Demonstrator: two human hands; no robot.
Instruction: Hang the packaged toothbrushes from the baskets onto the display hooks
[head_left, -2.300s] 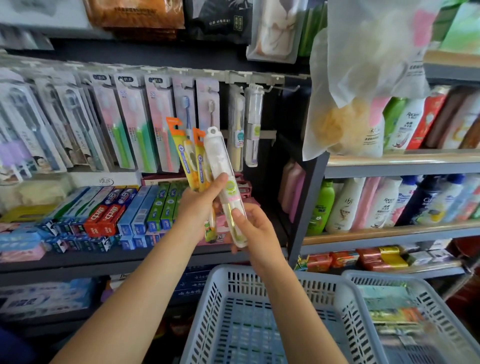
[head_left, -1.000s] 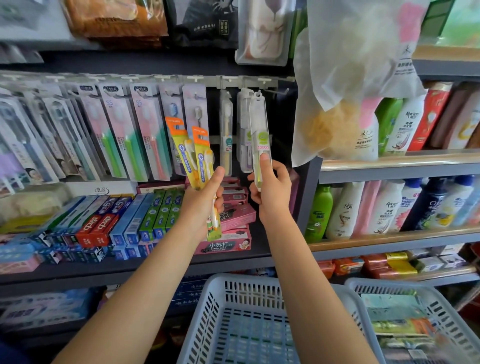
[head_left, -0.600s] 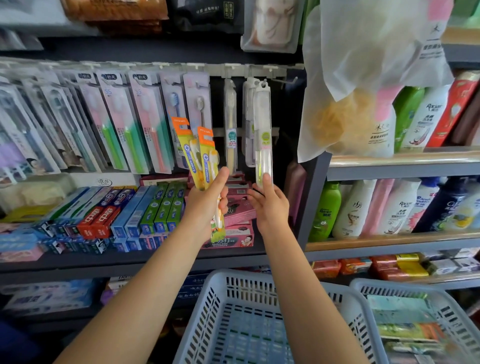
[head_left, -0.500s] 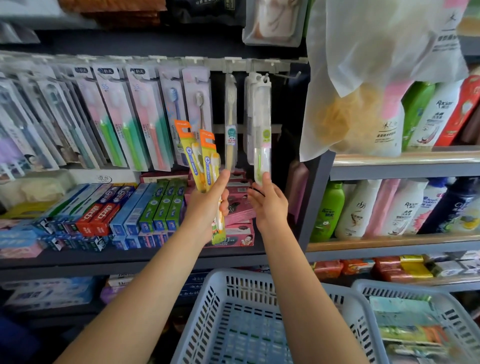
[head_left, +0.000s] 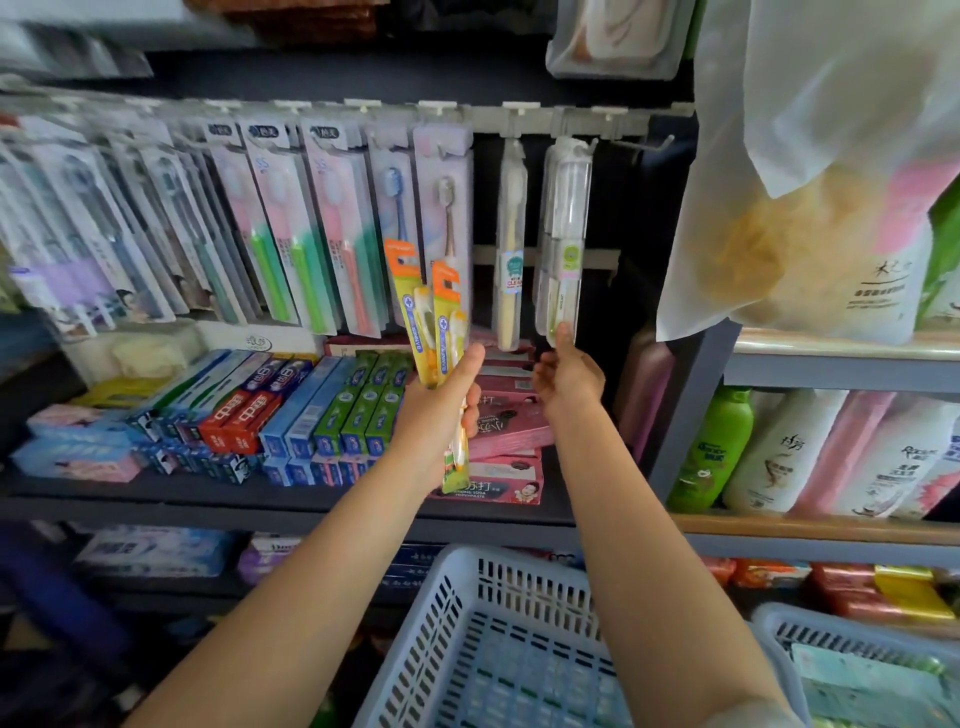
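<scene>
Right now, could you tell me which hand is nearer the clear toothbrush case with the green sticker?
Right. The right hand touches the clear toothbrush case's bottom end; the left hand is beside it, lower.

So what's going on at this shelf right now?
A person is stocking toothbrushes. The right hand touches the bottom of a clear-cased toothbrush with a green sticker that hangs on a metal display hook. The left hand grips two orange-and-yellow packaged toothbrushes. A pale blue plastic basket sits below.

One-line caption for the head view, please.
Right hand touches the clear-cased toothbrush hanging on its hook; left hand grips two orange-yellow toothbrush packs.
</scene>
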